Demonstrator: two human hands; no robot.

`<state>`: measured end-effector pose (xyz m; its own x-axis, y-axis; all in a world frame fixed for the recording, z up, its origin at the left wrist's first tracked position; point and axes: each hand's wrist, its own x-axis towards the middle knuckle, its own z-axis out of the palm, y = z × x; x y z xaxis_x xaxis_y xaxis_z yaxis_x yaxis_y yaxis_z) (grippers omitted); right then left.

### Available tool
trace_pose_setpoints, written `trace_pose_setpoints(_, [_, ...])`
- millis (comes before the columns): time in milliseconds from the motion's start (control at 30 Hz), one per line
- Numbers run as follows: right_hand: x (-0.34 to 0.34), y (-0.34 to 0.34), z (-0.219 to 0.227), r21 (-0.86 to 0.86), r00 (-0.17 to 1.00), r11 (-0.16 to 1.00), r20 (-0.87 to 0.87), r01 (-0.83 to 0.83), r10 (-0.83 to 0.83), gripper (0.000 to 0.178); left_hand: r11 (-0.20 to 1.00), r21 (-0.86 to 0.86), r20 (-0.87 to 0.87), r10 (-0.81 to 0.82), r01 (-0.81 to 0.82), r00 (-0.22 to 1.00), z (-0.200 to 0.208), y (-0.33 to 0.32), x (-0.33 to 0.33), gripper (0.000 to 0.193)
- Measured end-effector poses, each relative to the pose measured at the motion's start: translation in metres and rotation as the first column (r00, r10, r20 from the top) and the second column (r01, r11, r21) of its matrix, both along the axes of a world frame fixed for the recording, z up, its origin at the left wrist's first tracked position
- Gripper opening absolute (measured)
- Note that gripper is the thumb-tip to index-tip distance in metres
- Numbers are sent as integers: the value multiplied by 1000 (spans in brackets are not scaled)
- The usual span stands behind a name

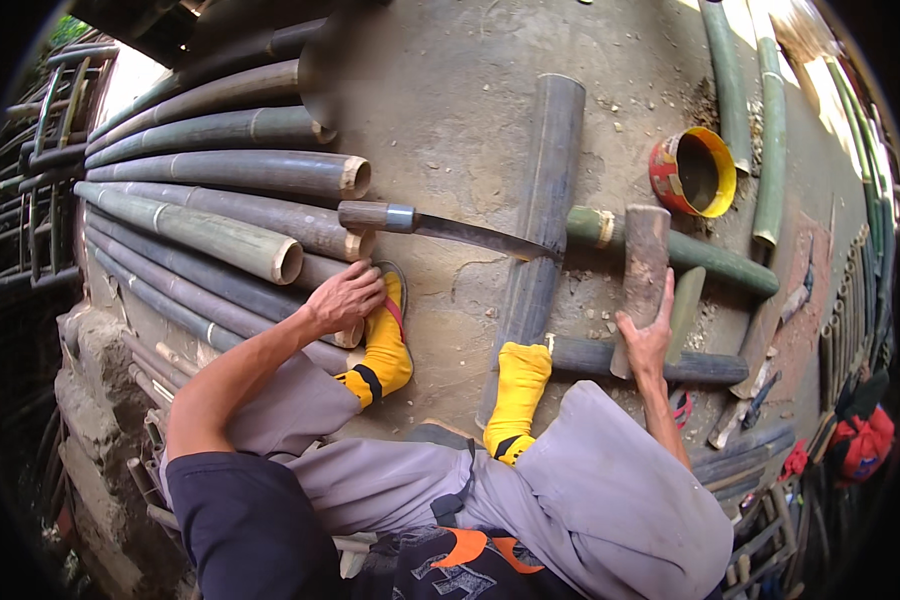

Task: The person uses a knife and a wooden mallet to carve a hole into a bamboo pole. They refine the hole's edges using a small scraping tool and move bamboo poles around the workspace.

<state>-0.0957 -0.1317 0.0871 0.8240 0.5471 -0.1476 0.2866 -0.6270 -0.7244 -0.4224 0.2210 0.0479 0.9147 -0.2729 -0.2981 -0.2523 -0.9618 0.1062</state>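
Holding a thick, rough wooden block (646,262) roughly upright in the right hand (646,340), with thumb to one side and fingers curled along the other, over the right half of the floor (430,120). Just in front of a short dark bamboo piece (700,366); impossible to tell whether touching. Close behind, a split bamboo slat (686,312), and farther back a green bamboo length (710,258), slanting toward the floor's right edge. To the left, a long dark bamboo pole (548,160), running from the near edge toward the far edge, under the yellow-socked right foot (520,388). Across to this pole, a machete (450,231) with wooden handle pointing left and blade tip at the pole; unclear whether lodged or only resting. Beside the sandalled left foot (385,350), the left hand (347,296), half curled, near the cut bamboo ends; impossible to tell whether gripping anything. Toward the floor's left edge, a row of bamboo poles (240,172) laid side by side, with cut ends facing inward. Toward the far right corner, a red and yellow tin (662,178), tipped toward the camera, near two green poles (773,130). Out by the right edge, a red bundle (863,445).
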Motion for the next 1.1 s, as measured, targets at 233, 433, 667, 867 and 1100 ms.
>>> trace_pose_setpoints(233, [-11,-27,-7,-146,996,988,-72,46,-57,98,994,-28,-90,101,-104,991,-9,13,-33,38])
trace_pose_setpoints(433, [-11,-33,-13,-139,999,990,-38,19,-25,100,970,199,-149,172,-141,974,-12,43,-80,26])
trace_pose_setpoints(667, [-4,-41,-21,-115,999,993,26,-22,25,100,778,184,-146,626,-601,766,14,40,-36,17])
trace_pose_setpoints(867, [-5,-32,-16,-65,994,998,-103,26,-32,99,553,-72,284,809,-830,514,26,21,7,46])
trace_pose_setpoints(1100, [-6,-29,-12,-58,1000,998,-14,10,-11,98,501,17,386,795,-865,468,6,18,9,62])
